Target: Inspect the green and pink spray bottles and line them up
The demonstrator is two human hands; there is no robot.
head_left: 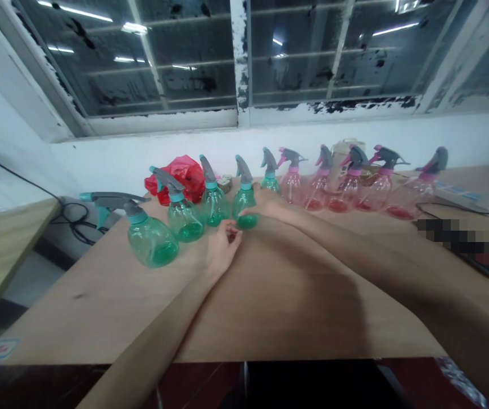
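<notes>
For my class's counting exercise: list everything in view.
Green sprayers: five, green, left to middle
Pink sprayers: five, pink, middle to right
Bag: one, red, behind green sprayers
Small box: one, greyish, beside bag
Container: one, beige, behind pink sprayers
Table: one, tan, under sprayers
Side table: one, yellowish, far left
Window: one, white-framed, back
Cables: count unclear, black, left and right
Pixelated object: one, dark, right
Left hand: one, bare, before green sprayers
Right hand: one, bare, at fourth sprayer from left

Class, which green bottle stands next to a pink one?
The rightmost green bottle, partly behind the right hand; the other four stand farther left.
</notes>
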